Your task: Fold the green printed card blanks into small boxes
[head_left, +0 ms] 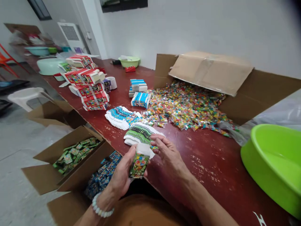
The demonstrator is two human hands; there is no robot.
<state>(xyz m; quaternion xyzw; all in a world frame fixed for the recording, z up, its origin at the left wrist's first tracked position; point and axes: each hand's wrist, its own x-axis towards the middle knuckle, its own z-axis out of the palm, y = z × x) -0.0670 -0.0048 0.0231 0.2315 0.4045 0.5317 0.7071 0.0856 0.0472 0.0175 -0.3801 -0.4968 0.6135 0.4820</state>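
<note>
Two bare hands work at the near edge of a dark red table (199, 150). The left hand (122, 171) is wrapped around a small green carton (139, 168), printed side up and white flap at the far end, a grip that seems to steady the carton while leaving that end clear. Just to the right, apart from the left hand, the right hand (171, 157) hovers with curled fingers by the flap; whether they pinch anything, I cannot tell. Just beyond lies a fanned stack of flat green cartons (138, 133), with a blue fan (121, 117) farther left; overlapping edges probably make single pieces easier to lift. Wrapped sweets (185, 106) spill from a cardboard box (tipped on its side, by the look of it) (211, 72) at the far right, presumably to keep them within reach. At the near left, below the table edge, open boxes hold green packs (75, 153) and blue packs (103, 171), perhaps placed there to spare table space.
</note>
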